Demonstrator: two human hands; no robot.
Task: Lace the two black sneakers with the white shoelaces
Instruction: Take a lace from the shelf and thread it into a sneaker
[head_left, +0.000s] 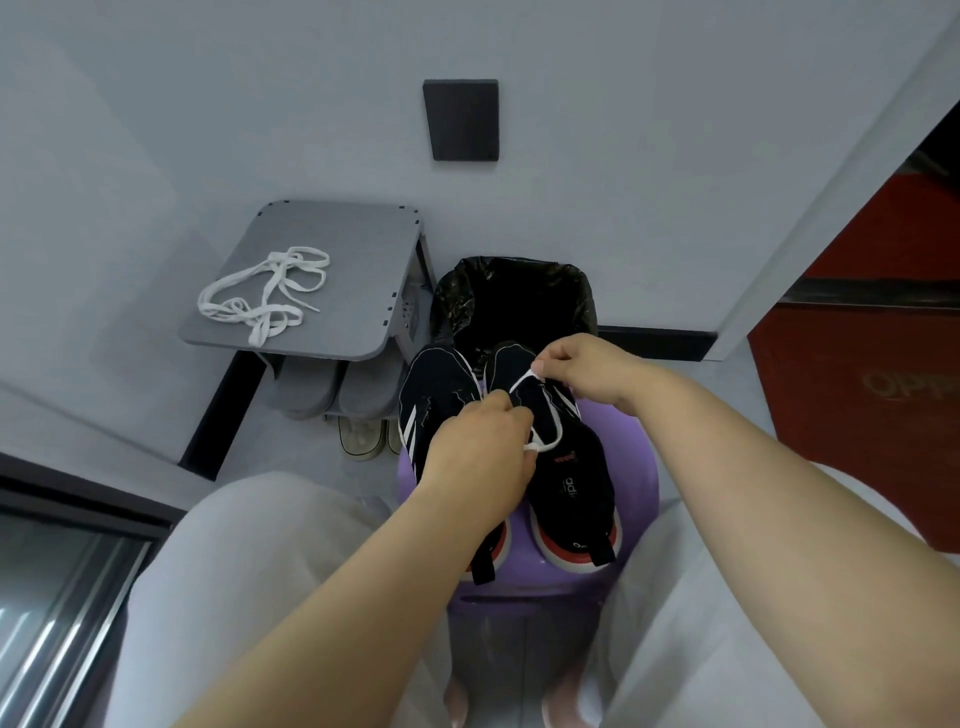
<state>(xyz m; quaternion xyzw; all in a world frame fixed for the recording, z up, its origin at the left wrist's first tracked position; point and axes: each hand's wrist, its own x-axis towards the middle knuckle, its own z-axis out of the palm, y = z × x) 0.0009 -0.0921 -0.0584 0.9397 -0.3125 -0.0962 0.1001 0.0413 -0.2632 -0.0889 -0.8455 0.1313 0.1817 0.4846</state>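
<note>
First lace is going into the right-hand sneaker (563, 457) on the purple stool (641, 467). Both hands, left (480, 441) and right (584, 371), pinch that white shoelace (540, 410). Next it needs threading through the eyelets; the spare lace (265, 293) waits on the grey tabletop (358, 265), the other sneaker (434, 395) looks unlaced.

Two black sneakers (519, 441) atop purple stool (639, 467); white shoelace (265, 293) on grey shelf (358, 270).

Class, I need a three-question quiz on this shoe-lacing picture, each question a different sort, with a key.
1. True or false: both sneakers sit on the purple stool.
2. Where does the spare lace lie? A) grey shelf B) black bin C) floor
3. Fill in: the left hand and right hand hold a white lace over the ____ sneaker.

Key: 1 true; 2 A; 3 right. The left sneaker has no lace showing.
</note>
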